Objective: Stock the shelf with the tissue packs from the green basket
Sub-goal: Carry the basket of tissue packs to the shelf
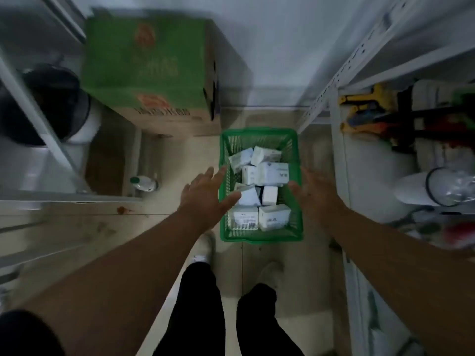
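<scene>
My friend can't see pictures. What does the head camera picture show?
Looking down, a person reaches both open hands, left hand and right hand, toward a green basket of white tissue packs on the floor. A green cardboard box stands behind the basket, and a white metal shelf holding blurry items runs along the right.

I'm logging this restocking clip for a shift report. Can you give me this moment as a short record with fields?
place: narrow aisle between white metal shelves
basket: green basket on the floor, ahead of the person's feet
contents: white tissue packs piled loosely inside, none taken out yet
left hand: open, fingers spread, reaching over the basket's left rim
right hand: open, at the basket's right rim
grip: neither hand holds anything
nearby: green cardboard box behind the basket, bottle on the floor at left
image: blurred
</scene>
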